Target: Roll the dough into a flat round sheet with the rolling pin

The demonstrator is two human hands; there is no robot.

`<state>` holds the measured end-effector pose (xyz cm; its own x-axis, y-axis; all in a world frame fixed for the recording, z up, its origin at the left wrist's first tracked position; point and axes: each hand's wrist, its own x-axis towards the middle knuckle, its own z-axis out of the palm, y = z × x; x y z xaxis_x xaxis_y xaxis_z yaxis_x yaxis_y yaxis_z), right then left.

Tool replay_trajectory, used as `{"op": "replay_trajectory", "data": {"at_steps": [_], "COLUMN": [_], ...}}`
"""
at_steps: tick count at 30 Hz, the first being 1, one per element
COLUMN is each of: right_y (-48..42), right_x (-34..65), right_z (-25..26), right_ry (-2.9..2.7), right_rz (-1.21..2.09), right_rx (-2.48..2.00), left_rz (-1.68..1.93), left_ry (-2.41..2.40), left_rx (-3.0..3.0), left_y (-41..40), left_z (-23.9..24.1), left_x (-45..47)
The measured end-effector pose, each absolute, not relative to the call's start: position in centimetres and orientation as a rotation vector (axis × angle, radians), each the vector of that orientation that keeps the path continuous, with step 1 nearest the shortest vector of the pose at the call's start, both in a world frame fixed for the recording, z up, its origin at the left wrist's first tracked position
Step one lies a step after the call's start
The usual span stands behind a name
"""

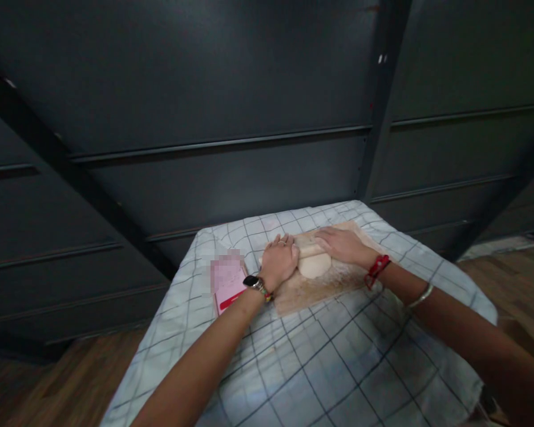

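Observation:
A flattened round of pale dough point(315, 267) lies on a light wooden board point(293, 301) dusted with flour. Across the dough's far edge rests a rolling pin point(309, 251). My left hand point(279, 258) is laid over the pin's left end, and my right hand point(342, 244) covers its right end. Both hands curve over the pin from above, hiding its ends. The near part of the dough shows between my hands, below the pin.
A phone-like pink screen point(228, 281), partly blurred, lies left of the board. White cloth with dark grid lines point(320, 367) covers the table. Dark metal panels point(231, 184) stand behind it. Wood-look floor point(102, 373) shows at both sides.

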<state>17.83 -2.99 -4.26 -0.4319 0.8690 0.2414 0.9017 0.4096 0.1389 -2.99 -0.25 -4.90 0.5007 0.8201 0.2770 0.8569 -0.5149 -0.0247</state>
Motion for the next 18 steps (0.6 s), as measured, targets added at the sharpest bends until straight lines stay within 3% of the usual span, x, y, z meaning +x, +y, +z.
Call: {"op": "replay_trajectory", "data": {"at_steps": [6, 18], "right_y": [2.8, -0.4], "right_x": [17.3, 18.9], "right_z": [-1.7, -5.7], "right_ry": [-2.376, -2.537], "right_rz": [-0.075, -0.221], "right_rx": [-1.589, -1.401], "left_rz": [-0.215, -0.241], "left_ry": [-1.559, -1.385], "left_rx": [-2.612, -2.692], "left_y": [3.9, -0.4], "left_z": [-2.6, -3.7], "left_x": [-1.9, -3.5]}}
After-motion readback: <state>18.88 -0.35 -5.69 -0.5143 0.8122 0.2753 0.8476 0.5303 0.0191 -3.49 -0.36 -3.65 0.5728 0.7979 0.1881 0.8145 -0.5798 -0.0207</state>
